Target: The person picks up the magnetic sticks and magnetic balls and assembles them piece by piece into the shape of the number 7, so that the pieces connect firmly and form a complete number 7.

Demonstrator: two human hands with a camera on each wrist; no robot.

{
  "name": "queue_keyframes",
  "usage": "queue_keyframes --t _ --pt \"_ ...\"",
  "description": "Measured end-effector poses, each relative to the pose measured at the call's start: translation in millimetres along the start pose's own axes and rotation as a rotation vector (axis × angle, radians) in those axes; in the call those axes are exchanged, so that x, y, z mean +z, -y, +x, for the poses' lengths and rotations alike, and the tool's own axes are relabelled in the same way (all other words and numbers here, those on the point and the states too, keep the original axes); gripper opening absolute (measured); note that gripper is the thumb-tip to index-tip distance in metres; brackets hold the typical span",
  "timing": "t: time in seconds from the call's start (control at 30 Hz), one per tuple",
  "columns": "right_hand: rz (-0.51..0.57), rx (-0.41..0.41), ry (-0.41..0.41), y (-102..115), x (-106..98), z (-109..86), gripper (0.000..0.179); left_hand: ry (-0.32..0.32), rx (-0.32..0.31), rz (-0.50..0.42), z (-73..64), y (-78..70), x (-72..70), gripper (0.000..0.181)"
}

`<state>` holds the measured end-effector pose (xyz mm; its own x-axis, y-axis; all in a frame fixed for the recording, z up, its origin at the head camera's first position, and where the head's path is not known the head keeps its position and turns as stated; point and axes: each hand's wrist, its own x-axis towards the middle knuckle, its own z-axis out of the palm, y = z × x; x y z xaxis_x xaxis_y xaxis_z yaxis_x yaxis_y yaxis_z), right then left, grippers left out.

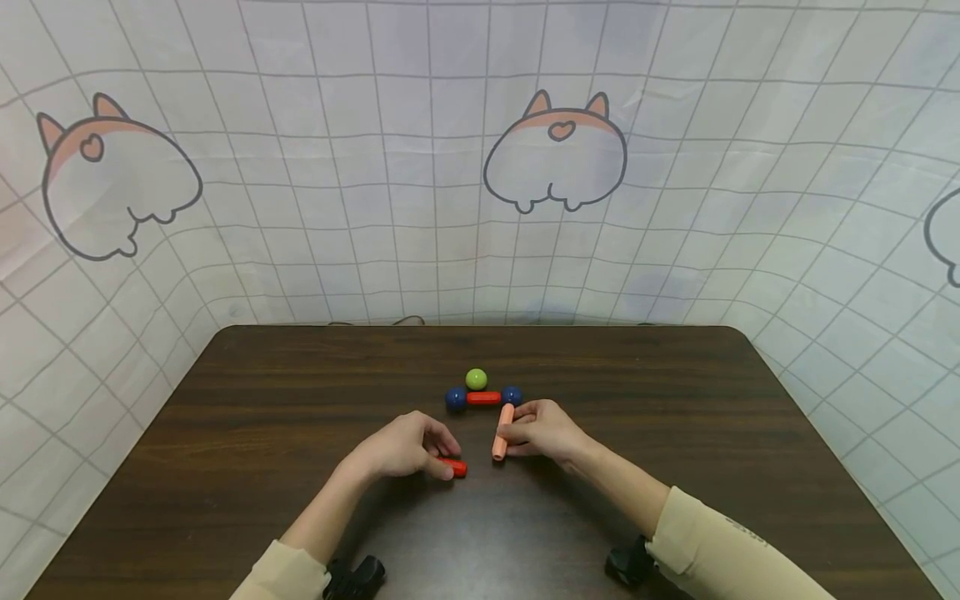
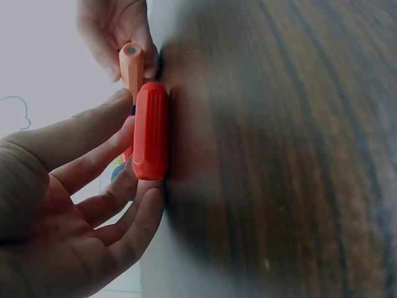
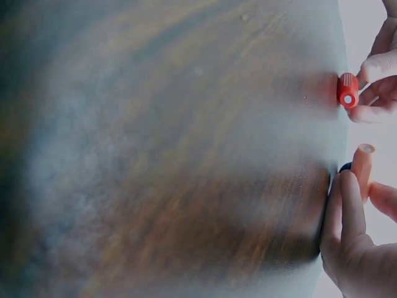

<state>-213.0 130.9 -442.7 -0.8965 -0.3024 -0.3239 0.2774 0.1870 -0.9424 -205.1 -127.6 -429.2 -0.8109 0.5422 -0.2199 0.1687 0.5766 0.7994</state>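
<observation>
My left hand (image 1: 412, 446) holds a short red magnetic rod (image 2: 151, 133) low over the table, its thumb and fingers about the rod. In the right wrist view a round metal dot shows in the end of this red rod (image 3: 348, 98). An orange magnetic rod (image 1: 503, 433) is pinched between the thumb and fingers of my right hand (image 1: 543, 429). Its far end is by the right blue ball (image 1: 512, 395); whether they touch I cannot tell. Another red rod (image 1: 483, 398) lies between that ball and a left blue ball (image 1: 456, 399).
Just behind the middle red rod sits a green ball (image 1: 476, 379). Everything stands on a dark wood-grain table (image 1: 225, 433). A white checked cloth (image 1: 360, 208) with cartoon animals hangs behind the table and along its sides.
</observation>
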Motion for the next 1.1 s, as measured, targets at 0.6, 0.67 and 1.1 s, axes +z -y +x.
queue_keyframes --t 0.6,0.67,1.1 --pt "0.006 -0.001 0.003 -1 0 -0.6 0.039 -0.035 0.084 0.155 -0.4 -6.1 13.0 0.023" --pt "0.0 -0.002 0.004 -1 0 -1.4 0.039 -0.034 0.084 0.163 0.0 -5.7 14.0 0.023" --pt "0.008 -0.017 0.024 -1 -2 -1.2 0.037 -0.007 0.091 0.134 0.6 -6.2 15.8 0.014"
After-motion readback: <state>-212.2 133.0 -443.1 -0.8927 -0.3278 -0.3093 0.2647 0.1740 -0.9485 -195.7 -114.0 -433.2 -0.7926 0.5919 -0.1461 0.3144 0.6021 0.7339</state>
